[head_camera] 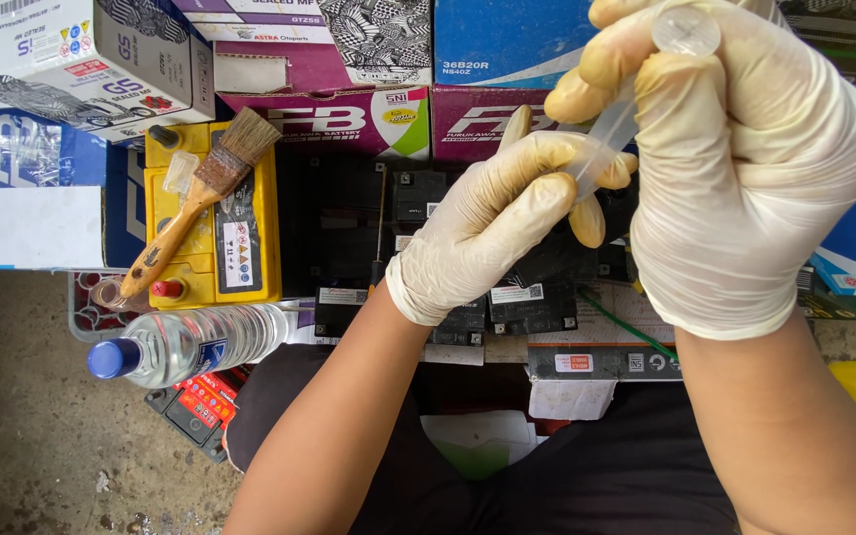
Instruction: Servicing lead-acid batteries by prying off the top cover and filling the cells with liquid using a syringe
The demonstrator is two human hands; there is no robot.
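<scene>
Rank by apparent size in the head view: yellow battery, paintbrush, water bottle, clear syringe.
1. yellow battery, largest.
2. water bottle and paintbrush: similar length; the bottle looks bulkier, so unsure.
3. clear syringe, smallest showing, though both gloved hands cover much of it and it sits nearer the camera.

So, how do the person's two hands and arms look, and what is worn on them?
Both the left hand and the right hand wear thin, cream-white disposable gloves, wrinkled and loose, ending at the wrists in a rolled cuff. The forearms are bare: no sleeves, watch or jewellery show.
</scene>
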